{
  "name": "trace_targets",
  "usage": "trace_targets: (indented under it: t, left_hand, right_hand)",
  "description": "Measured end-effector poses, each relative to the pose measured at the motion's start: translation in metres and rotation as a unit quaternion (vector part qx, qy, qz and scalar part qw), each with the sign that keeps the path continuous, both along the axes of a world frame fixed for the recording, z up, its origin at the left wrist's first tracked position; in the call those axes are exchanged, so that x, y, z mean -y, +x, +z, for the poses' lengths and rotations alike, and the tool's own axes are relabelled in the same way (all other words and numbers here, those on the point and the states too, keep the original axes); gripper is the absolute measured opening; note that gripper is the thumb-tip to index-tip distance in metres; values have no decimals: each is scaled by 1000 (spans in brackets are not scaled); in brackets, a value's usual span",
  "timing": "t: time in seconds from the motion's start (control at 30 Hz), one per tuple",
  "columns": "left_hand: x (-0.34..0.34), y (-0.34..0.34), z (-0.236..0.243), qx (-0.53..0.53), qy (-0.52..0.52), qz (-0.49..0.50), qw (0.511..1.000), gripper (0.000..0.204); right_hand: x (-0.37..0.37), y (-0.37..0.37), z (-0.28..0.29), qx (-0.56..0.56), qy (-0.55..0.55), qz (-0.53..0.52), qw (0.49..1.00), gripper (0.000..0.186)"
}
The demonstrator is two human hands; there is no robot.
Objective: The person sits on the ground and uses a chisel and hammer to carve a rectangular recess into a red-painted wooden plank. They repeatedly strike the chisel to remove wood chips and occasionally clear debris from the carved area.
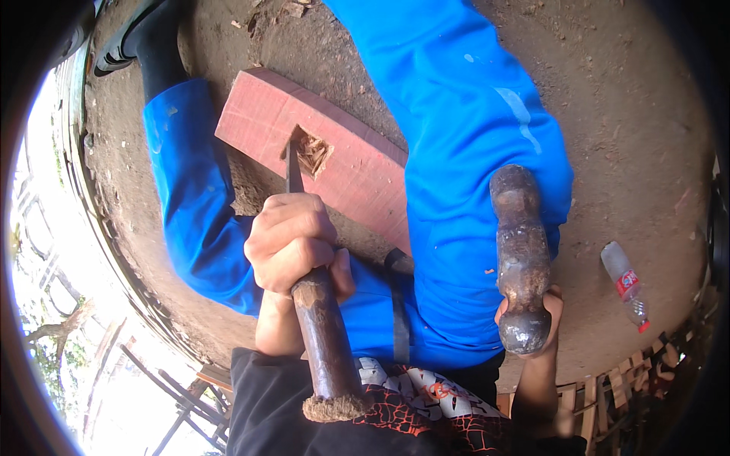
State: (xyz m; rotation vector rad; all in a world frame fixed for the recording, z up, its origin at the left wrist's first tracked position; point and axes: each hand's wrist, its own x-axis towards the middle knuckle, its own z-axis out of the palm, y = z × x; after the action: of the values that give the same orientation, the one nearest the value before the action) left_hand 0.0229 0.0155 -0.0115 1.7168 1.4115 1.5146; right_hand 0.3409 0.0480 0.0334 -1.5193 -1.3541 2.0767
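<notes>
My left hand (293, 235) is closed around a wood chisel (323, 334), its dark round handle ending in a frayed, flattened butt. The narrow steel blade points away from me, its tip at the left edge of a squarish hole (312, 152) with rough, splintered wood inside. That hole is cut into a thick reddish timber (357, 171), which lies slanting on the ground and passes under my right leg. Over my right thigh is a ball-peen hammer (523, 258), its worn dark head raised towards the view. My right hand (553, 311), partly hidden behind the head, grips it; the handle is hidden.
My blue-trousered legs (464, 114) lie either side of the timber's near part. A plastic bottle (626, 285) with a red label and cap lies on the dirt ground (623, 137) at the right. Stacked wood pieces (631, 380) line the lower right edge.
</notes>
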Motion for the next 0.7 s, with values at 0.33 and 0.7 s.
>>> trace_targets:
  t: [0.33, 0.7]
  left_hand:
    - [-1, 6, -11, -60, -14, -50, 997, 22]
    - [0, -4, -19, -33, 9, -31, 999, 27]
  right_hand:
    - [-11, -6, 1, -40, 74, 73, 994, 32]
    - [5, -1, 18, -114, -22, 53, 992, 65]
